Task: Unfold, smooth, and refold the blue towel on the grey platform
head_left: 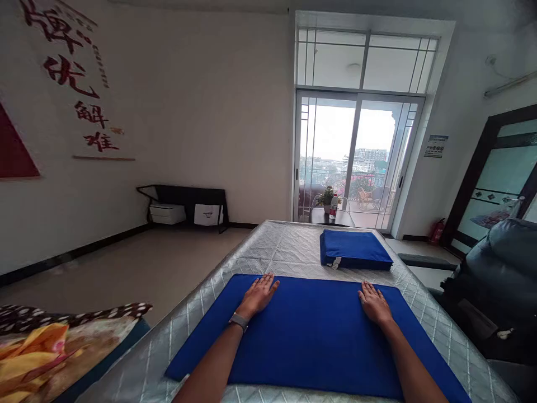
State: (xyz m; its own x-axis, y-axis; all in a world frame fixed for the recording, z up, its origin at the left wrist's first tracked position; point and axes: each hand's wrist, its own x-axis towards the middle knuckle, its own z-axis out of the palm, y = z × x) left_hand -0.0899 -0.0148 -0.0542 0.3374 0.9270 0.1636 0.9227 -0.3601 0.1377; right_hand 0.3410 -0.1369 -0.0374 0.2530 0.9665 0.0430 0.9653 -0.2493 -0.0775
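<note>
A wide blue fabric piece [314, 341] lies spread flat on a silver quilted mattress [272, 243]. My left hand [258, 295] rests flat on it near the far left corner, fingers stretched out, with a grey band on the wrist. Toward the far right part of the same cloth, my right hand [374, 302] lies palm down with its fingers extended. Neither hand grips anything. Beyond the right hand sits a neat stack of folded blue fabric [354, 246], with a small white tag at its front edge.
Patterned bedding [84, 341] lies low on the left. A black bench [187, 196] stands by the wall with a white box [168, 213] under it. On the right is a dark leather chair [499, 268]. Behind the mattress, a small table holds a plant [327, 196] and bottle [333, 207].
</note>
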